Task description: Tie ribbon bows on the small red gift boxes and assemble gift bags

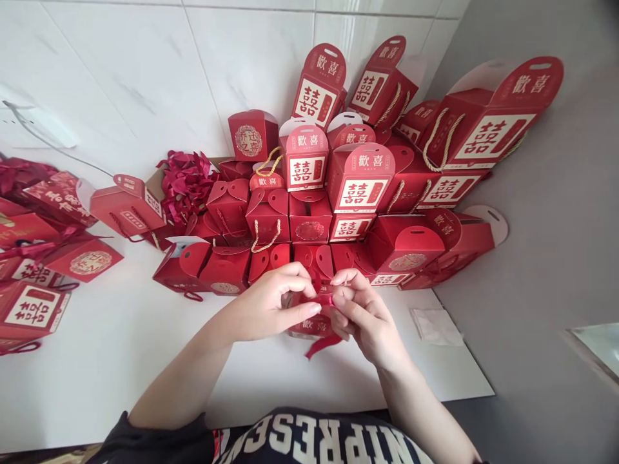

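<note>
Bright, soft light; edge distortion.

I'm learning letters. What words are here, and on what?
"囍": white panels on red cardboard gift boxes.
"歡喜": their rounded red top flaps.
"之喜": round gold emblem on one red box; other characters unclear.
"PRESE": dark cloth shirt, upside down; other letters folded or cut off.
Other print: too small or blurred.

1. Back wall [120,71]: wht tiles w/ faint grey veining.
2. Socket plate [48,132], far L on the tiles; thin cable [68,153] runs from it down twd the boxes.
3. Grey wall [541,258], R side, plain.
4. Wht counter [120,361], smooth top.
5. Folded wht paper [438,327] flat on counter, nr R edge.
6. Pale framed item [599,348], far R, partly cut off; unclear what.
</note>
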A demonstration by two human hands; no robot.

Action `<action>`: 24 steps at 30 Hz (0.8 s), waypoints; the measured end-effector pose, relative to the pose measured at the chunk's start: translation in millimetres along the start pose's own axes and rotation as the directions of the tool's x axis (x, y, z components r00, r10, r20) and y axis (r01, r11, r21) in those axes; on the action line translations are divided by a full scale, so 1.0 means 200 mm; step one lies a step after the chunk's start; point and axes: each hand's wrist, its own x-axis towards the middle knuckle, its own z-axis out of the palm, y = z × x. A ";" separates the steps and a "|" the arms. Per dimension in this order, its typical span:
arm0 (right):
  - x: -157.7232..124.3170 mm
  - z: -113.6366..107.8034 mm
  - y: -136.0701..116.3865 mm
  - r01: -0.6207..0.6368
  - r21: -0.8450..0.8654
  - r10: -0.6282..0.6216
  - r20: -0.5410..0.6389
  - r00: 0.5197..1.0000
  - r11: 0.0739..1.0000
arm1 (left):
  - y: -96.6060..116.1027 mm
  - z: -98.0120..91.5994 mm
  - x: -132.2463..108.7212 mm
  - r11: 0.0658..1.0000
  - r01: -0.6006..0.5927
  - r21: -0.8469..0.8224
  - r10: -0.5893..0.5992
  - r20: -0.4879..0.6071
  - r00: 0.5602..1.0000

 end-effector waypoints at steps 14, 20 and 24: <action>-0.06 0.02 -0.07 0.071 -0.219 -0.053 0.091 0.994 0.973 | -0.01 0.03 0.02 0.785 0.314 -0.534 -0.101 0.389 0.916; -0.09 -0.07 -0.07 0.176 -0.230 -0.178 0.010 0.984 0.957 | 0.00 -0.11 -0.06 0.830 0.274 -0.486 -0.006 0.484 0.875; -0.14 -0.18 -0.07 0.203 -0.288 -0.237 -0.090 0.967 0.936 | -0.01 -0.20 -0.11 0.850 0.290 -0.440 -0.022 0.520 0.854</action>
